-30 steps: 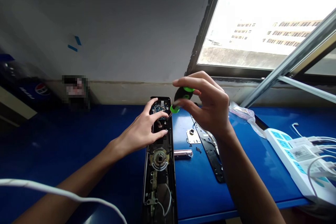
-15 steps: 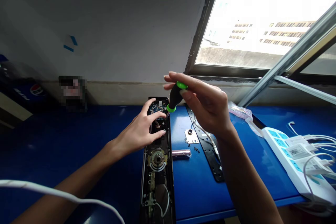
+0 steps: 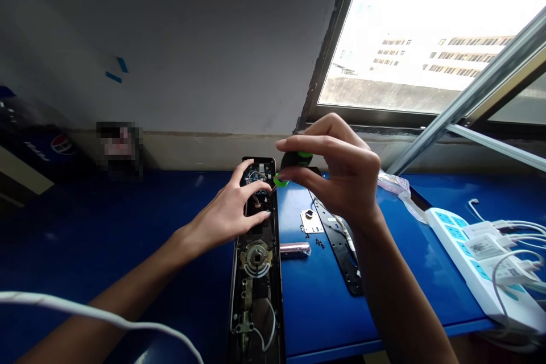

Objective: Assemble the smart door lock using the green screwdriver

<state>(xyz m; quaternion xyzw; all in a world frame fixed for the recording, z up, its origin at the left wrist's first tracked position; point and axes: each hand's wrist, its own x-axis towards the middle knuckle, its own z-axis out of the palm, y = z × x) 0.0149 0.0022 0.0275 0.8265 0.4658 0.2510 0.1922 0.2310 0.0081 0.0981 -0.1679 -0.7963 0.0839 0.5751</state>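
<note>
A long black housing (image 3: 256,290) lies open on the blue table (image 3: 324,301), showing a circuit board, wires and a round metal part. My left hand (image 3: 230,207) rests on its upper part with fingers spread, the index fingertip beside the screwdriver shaft. Between thumb and fingers, my right hand (image 3: 341,168) grips a black and green screwdriver (image 3: 295,160). The screwdriver leans to the right, its shaft pointing down into the housing near the right edge; the tip is hard to make out.
Right of the housing are a metal plate (image 3: 312,221), small dark screws (image 3: 319,243), a pinkish wrapped cylinder (image 3: 295,249) and a long black panel (image 3: 341,256). A white power strip (image 3: 464,256) with plugs lies at the right. A white cable (image 3: 106,318) crosses the lower left.
The screwdriver handle has tilted farther right and lower. My right hand's fingers, more outstretched before, have curled around it. My left hand has stayed in place.
</note>
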